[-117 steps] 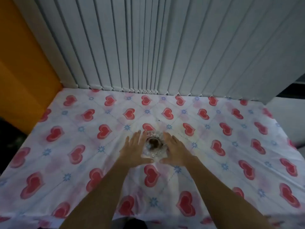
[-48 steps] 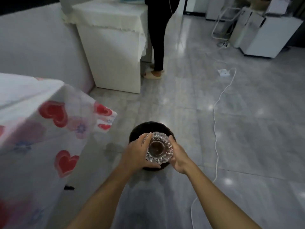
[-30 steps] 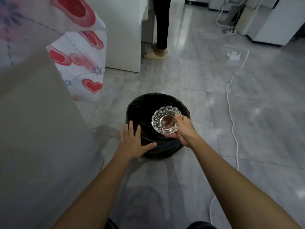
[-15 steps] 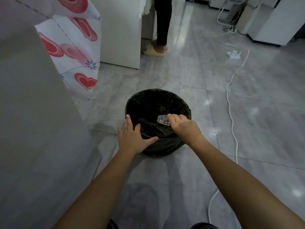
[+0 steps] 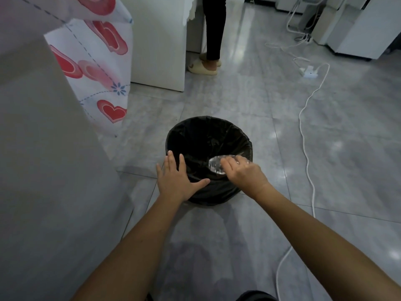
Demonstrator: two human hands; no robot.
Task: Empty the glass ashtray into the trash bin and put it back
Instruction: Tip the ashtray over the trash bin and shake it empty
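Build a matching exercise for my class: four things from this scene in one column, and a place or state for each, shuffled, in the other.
Things
1. glass ashtray
2. left hand
3. power strip
4. tablecloth

Places or states
A. hanging down, red hearts
B. tipped over the trash bin
C. flat on the bin's near rim
D. lying on the grey floor

Pairs: 1-B, 2-C, 3-D, 4-A
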